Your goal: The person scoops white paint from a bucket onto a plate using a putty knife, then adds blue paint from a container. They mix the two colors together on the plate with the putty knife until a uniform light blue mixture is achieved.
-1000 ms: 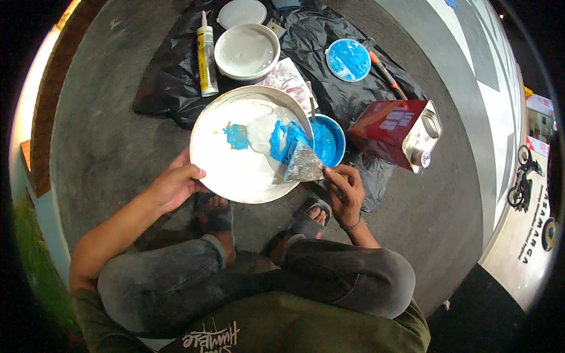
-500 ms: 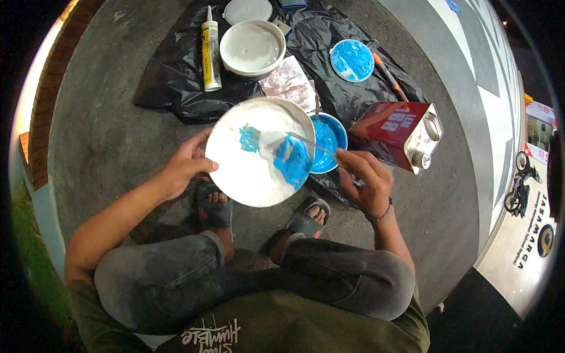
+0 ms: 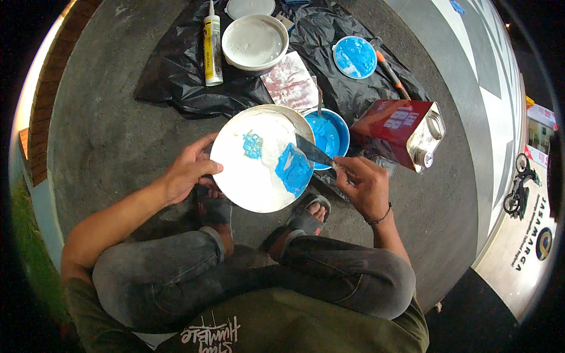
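My left hand (image 3: 191,170) grips the left rim of a round white plate (image 3: 247,188), held at a slight tilt above my feet. On it lie pale filler, a small blue patch (image 3: 252,144) and a larger blue smear (image 3: 293,172) at the right. My right hand (image 3: 365,185) is closed on the handle of a metal putty knife (image 3: 312,150), its blade over the plate's right side. Just behind the plate stands a tub of blue compound (image 3: 329,126) with a stick in it.
Black plastic sheeting (image 3: 170,70) carries a sealant tube (image 3: 213,50), white tub (image 3: 255,41), lids, a stained pad (image 3: 285,79), blue lid (image 3: 354,57) and orange-handled tool (image 3: 391,73). A red metal can (image 3: 394,129) lies right. A motorbike (image 3: 518,188) is at the far right.
The plate has shifted right, then down a little, with my left hand. My right hand has moved right; the knife blade, earlier flat over the blue smear, now sits farther back, uncovering it.
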`<state>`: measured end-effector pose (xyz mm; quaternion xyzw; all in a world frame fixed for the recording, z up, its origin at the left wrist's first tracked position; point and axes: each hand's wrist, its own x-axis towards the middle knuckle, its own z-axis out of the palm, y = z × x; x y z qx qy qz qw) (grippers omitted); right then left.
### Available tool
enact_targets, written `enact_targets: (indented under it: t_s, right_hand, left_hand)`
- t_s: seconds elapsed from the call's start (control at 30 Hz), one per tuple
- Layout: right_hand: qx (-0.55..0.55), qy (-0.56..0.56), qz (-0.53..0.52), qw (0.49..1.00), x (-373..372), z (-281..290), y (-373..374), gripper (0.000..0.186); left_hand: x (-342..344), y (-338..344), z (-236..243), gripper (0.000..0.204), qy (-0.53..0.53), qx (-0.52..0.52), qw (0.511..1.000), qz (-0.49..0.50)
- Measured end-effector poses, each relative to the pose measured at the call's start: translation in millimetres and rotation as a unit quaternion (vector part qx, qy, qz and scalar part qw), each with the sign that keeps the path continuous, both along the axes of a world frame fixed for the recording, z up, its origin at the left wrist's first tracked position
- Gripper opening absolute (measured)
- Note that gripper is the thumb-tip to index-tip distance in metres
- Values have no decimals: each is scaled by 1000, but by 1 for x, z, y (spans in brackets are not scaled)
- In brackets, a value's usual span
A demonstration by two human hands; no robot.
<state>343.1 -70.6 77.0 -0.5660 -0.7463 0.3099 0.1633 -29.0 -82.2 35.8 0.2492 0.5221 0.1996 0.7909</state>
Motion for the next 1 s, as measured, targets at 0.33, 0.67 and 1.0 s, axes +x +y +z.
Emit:
enact_targets:
  t_s: [0.33,0.67,1.0]
  right_hand:
    - [-26,171,30,984,-2,11,17,31]
    - [100,179,68,976,-3,25,9,28]
    - [170,88,27,981,-7,13,7,31]
  left_hand:
    - [14,6,8,78,-13,18,1000,19]
    - [27,12,11,72,-11,49,999,17]
    - [29,17,14,75,-20,40,999,-2]
